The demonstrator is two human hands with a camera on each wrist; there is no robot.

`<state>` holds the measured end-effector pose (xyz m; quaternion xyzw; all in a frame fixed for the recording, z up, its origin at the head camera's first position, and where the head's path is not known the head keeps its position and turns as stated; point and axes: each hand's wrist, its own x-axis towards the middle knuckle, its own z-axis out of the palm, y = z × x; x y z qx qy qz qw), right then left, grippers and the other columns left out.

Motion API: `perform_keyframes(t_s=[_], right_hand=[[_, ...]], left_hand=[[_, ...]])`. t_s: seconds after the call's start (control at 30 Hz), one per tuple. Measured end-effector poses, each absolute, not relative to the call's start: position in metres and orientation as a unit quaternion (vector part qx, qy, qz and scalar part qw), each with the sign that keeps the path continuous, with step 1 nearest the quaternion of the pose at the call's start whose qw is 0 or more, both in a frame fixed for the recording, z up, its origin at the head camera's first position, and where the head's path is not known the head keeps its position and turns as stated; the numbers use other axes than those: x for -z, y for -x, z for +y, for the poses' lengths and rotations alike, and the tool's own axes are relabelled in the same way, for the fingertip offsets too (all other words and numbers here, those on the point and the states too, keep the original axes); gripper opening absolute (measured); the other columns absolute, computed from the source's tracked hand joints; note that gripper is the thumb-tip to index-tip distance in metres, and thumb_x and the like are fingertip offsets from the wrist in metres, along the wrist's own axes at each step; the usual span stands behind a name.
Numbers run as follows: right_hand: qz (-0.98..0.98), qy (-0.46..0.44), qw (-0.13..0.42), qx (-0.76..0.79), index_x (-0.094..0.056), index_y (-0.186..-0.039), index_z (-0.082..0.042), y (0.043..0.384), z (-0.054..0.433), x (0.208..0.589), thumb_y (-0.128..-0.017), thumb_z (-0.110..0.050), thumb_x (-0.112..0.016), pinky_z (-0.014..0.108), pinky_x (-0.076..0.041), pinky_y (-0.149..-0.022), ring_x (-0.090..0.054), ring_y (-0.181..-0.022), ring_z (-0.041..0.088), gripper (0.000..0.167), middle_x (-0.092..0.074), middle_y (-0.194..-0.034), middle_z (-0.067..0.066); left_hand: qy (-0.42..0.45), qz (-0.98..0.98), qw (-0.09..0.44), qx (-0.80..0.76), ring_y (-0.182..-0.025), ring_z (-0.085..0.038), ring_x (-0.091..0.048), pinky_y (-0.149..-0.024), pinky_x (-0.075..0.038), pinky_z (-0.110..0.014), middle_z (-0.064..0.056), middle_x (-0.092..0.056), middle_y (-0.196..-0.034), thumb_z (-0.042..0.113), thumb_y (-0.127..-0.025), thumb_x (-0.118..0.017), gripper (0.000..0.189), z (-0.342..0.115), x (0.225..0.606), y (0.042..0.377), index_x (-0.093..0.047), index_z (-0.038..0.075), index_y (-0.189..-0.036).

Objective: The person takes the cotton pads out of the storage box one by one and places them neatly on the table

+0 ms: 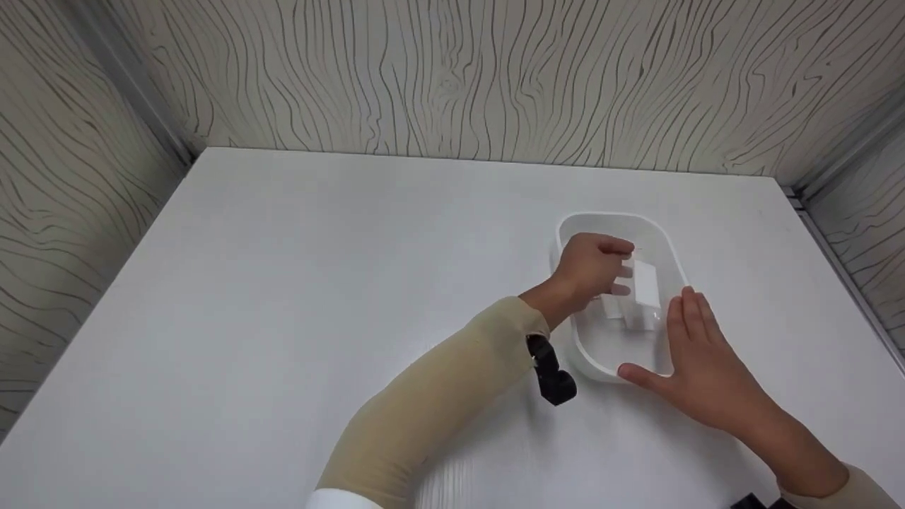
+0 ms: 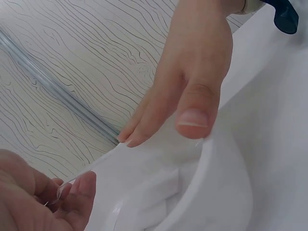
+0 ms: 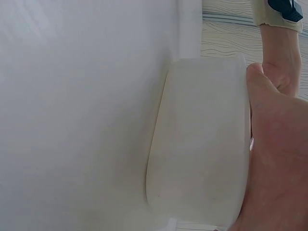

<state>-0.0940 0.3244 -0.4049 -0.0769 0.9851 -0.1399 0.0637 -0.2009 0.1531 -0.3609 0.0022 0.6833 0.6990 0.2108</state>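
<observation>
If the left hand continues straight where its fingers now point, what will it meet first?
Probably the white piece just ahead of its fingertips, inside the container; depth and contact are unclear here.

Oblong white tub (image 1: pixel 611 350), round-cornered, open-topped, on table (image 1: pixel 318 283). Flat white rectangular pieces (image 1: pixel 645 283) inside, lying close together. Thin clear film (image 2: pixel 60 192) pinched in left hand (image 1: pixel 592 265).
</observation>
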Motion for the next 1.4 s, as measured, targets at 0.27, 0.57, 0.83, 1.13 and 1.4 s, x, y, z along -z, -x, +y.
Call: perform_keyframes(t_s=[0.27,0.57,0.83,1.13,1.4], right_hand=[[0.985,0.077,0.065,0.142,-0.001,-0.152,0.020,0.094,0.324,0.405,-0.087,-0.068,-0.067,0.072,-0.017,-0.115,0.009,-0.150,0.052,0.128,0.008,-0.162,0.037],[0.984,0.078,0.063,0.149,-0.001,-0.153,0.019,0.093,0.325,0.406,-0.087,-0.068,-0.068,0.071,-0.014,-0.116,0.010,-0.150,0.051,0.128,0.010,-0.162,0.036],[0.984,0.077,0.063,0.150,0.000,-0.153,0.019,0.093,0.325,0.406,-0.087,-0.067,-0.068,0.071,-0.016,-0.116,0.011,-0.151,0.050,0.128,0.010,-0.163,0.035],[0.984,0.070,0.076,0.144,0.001,-0.153,0.018,0.094,0.324,0.405,-0.086,-0.069,-0.067,0.073,-0.019,-0.113,0.012,-0.151,0.050,0.129,0.012,-0.163,0.034],[0.983,0.067,0.081,0.148,0.002,-0.153,0.018,0.094,0.324,0.405,-0.087,-0.069,-0.066,0.072,-0.016,-0.115,0.014,-0.150,0.049,0.129,0.013,-0.163,0.033]], left_hand=[[-0.020,0.670,0.212,-0.712,-0.085,-0.013,-0.068,-0.068,-0.062,-0.027,0.000,-0.067,-0.102,-0.004,-0.100,-0.055,0.027,0.144,0.357,0.203,-0.072,0.002,-0.120],[-0.030,0.663,0.221,-0.715,-0.092,-0.016,-0.070,-0.072,-0.063,-0.030,0.002,-0.067,-0.101,-0.001,-0.102,-0.054,0.026,0.132,0.356,0.203,-0.072,0.003,-0.120],[-0.041,0.659,0.222,-0.717,-0.090,-0.016,-0.070,-0.076,-0.063,-0.032,0.000,-0.069,-0.103,-0.002,-0.101,-0.057,0.025,0.121,0.355,0.204,-0.073,0.004,-0.119],[-0.060,0.654,0.224,-0.720,-0.092,-0.015,-0.070,-0.076,-0.063,-0.029,-0.004,-0.069,-0.111,0.002,-0.102,-0.057,0.025,0.101,0.357,0.208,-0.071,0.001,-0.123],[-0.064,0.657,0.217,-0.719,-0.092,-0.014,-0.069,-0.076,-0.063,-0.029,0.000,-0.069,-0.107,0.004,-0.104,-0.054,0.026,0.087,0.362,0.212,-0.070,0.000,-0.124]])
